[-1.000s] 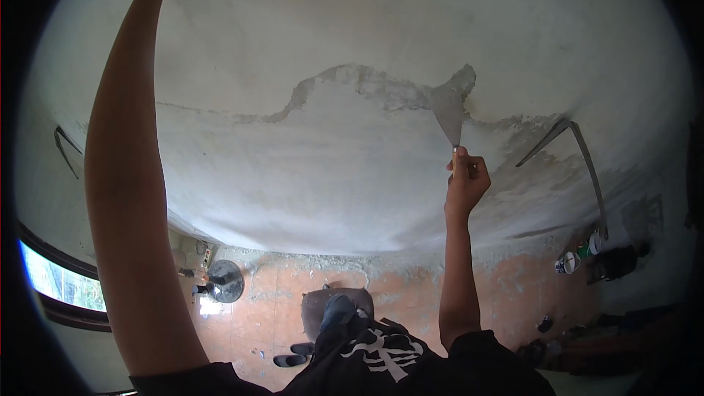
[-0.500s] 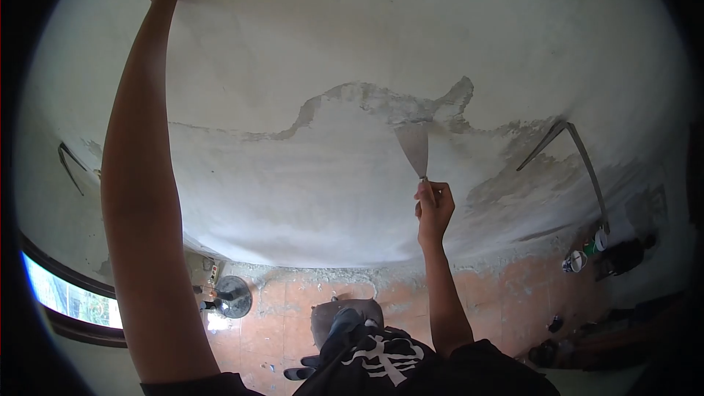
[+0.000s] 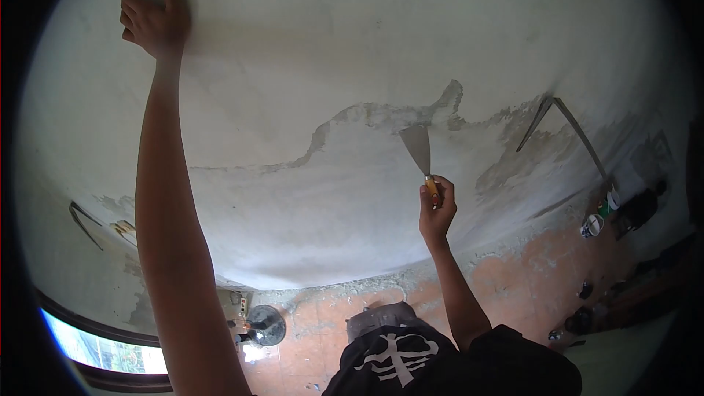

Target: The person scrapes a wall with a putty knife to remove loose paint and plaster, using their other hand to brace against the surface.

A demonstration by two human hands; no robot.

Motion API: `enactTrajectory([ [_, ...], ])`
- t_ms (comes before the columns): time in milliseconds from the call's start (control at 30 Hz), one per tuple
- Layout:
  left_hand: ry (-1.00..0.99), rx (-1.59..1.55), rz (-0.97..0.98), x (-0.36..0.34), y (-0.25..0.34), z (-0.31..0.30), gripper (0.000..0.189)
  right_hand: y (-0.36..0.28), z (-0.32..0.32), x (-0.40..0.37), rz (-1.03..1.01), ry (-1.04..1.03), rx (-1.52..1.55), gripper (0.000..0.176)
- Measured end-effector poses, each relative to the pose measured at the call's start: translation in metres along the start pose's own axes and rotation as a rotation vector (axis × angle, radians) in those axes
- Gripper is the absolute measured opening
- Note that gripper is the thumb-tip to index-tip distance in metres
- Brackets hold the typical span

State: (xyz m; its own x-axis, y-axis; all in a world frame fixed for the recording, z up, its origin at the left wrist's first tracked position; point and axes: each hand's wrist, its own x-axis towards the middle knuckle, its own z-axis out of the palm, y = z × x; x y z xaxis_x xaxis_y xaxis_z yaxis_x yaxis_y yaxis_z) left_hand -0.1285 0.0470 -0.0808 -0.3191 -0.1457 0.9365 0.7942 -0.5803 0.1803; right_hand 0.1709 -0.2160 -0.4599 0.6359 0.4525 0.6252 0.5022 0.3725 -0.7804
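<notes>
In my right hand (image 3: 437,209) is a putty knife (image 3: 418,148) with a wide metal blade and a wooden handle. Its blade edge lies at the lower border of a rough grey bare patch (image 3: 381,114) on the pale wall (image 3: 293,51). Smooth, lighter plaster spreads below that patch. High on the left, my left hand (image 3: 154,20) rests against the wall with bent fingers and the thumb apart, holding nothing.
Bent dark strips stick out from the wall at right (image 3: 568,121) and left (image 3: 84,224). Below are an orange tiled floor (image 3: 323,334), a round black object (image 3: 265,325), a white bucket (image 3: 592,226) and a window (image 3: 106,348).
My view has shifted, so my whole left hand now shows. The putty knife blade sits slightly lower against the patch, and more of its handle is visible.
</notes>
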Motion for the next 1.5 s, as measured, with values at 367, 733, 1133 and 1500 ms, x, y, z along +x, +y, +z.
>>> enactTrajectory([
  [367,0.024,0.022,0.009,0.000,-0.002,-0.002,0.053,-0.015,0.027,0.022,-0.080,0.093,-0.131,0.029],
  [733,0.026,0.103,0.039,0.003,-0.013,0.008,0.065,-0.027,0.025,0.022,-0.061,0.054,-0.186,0.030],
  [1133,0.003,0.122,0.008,0.001,-0.014,0.003,0.068,-0.018,0.012,0.025,-0.200,0.069,-0.215,0.033],
  [1500,0.003,0.159,0.031,0.002,-0.014,0.001,0.064,-0.010,0.014,0.033,-0.183,0.021,-0.277,0.035],
])
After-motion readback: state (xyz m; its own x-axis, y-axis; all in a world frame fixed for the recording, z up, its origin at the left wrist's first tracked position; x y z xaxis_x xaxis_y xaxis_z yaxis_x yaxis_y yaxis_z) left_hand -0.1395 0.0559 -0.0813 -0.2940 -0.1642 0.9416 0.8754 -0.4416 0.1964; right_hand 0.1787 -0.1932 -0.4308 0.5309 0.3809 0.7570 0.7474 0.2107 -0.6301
